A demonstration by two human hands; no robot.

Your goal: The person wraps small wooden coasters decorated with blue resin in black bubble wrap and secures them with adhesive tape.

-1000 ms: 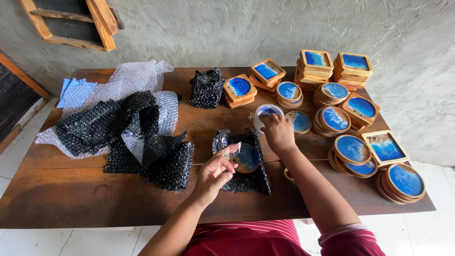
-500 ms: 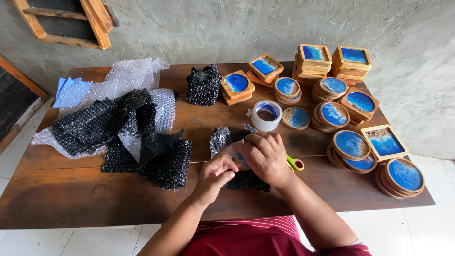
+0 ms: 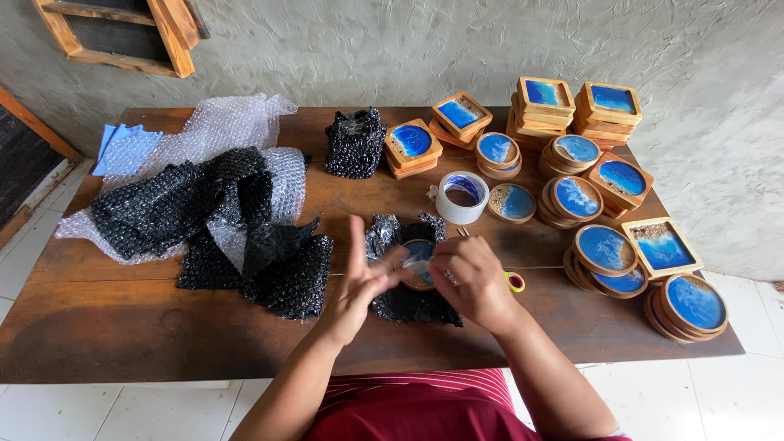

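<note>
Both forearms are bare to the elbow, and the left hand (image 3: 359,282) and right hand (image 3: 474,278) wear no gloves. The top is dark red (finely striped in white across the front).

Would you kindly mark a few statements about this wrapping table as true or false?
1. A tape roll stands behind the hands. True.
2. The coaster between the hands is square. False: it is round.
3. That coaster lies on black bubble wrap. True.
4. The left hand is clenched in a fist. False: its fingers are spread.
5. The right hand is at the scissors. True.
</note>
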